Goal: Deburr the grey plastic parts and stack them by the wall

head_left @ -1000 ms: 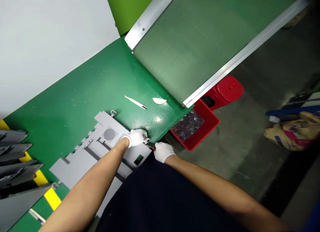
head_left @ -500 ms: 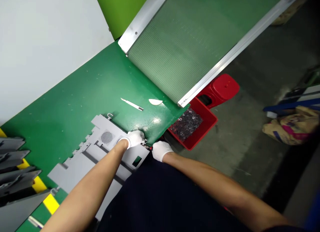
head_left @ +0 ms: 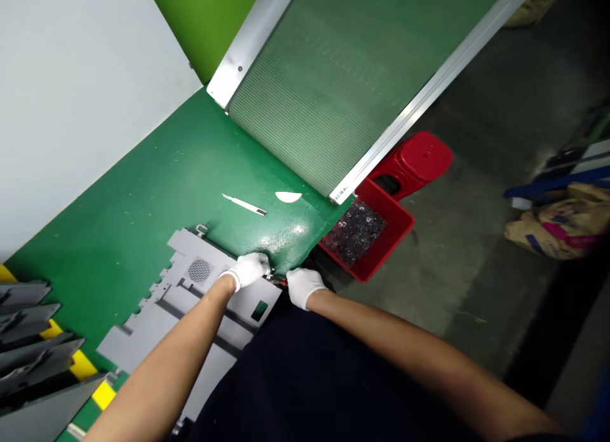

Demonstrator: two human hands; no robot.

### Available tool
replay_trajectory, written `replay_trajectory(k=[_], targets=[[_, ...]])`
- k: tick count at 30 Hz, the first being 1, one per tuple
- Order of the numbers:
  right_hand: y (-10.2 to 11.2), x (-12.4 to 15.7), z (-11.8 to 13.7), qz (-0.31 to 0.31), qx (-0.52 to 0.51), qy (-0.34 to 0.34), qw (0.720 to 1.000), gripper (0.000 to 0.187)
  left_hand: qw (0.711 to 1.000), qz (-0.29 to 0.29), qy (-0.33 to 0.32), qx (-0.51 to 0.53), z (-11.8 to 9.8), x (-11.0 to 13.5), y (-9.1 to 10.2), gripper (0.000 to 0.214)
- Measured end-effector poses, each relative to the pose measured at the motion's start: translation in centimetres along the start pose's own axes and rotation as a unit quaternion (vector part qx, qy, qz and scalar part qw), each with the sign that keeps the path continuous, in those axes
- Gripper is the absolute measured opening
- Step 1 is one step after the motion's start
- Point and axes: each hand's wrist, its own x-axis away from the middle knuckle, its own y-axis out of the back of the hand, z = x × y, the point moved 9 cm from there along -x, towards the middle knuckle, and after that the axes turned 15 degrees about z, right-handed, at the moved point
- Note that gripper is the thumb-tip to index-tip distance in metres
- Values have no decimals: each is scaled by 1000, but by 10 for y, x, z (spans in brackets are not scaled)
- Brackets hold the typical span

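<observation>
A grey moulded panel (head_left: 151,329) with slots, a round-holed grille and notched edges lies on the green table in front of me. My left hand (head_left: 251,268), in a white glove, is closed at the panel's far right edge, its fingertips partly hidden. Just to the right, my right hand (head_left: 304,286), also gloved, is wrapped round a small red-handled cutting tool, seemingly nippers (head_left: 283,282). The metal jaws point left at the panel's corner, near my left fingers. Dark crumbs lie on the table beyond my hands.
A slim white knife (head_left: 244,204) and a white half-round piece (head_left: 288,197) lie on the table. The conveyor (head_left: 305,105) ends beyond them. A red bin (head_left: 388,235) of small dark scraps stands below right, by a red stool (head_left: 426,158). Grey panels (head_left: 42,356) stand at left.
The view has shifted slightly. Both hands stay at the panel's corner, the tool still in my right hand, its jaws close to my left fingers.
</observation>
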Motion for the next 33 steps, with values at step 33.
replay_trajectory(k=[33], targets=[[-37,26,-108,-61,-443,-51,893,21,930,-361,-71,6,-45,50,117,41]])
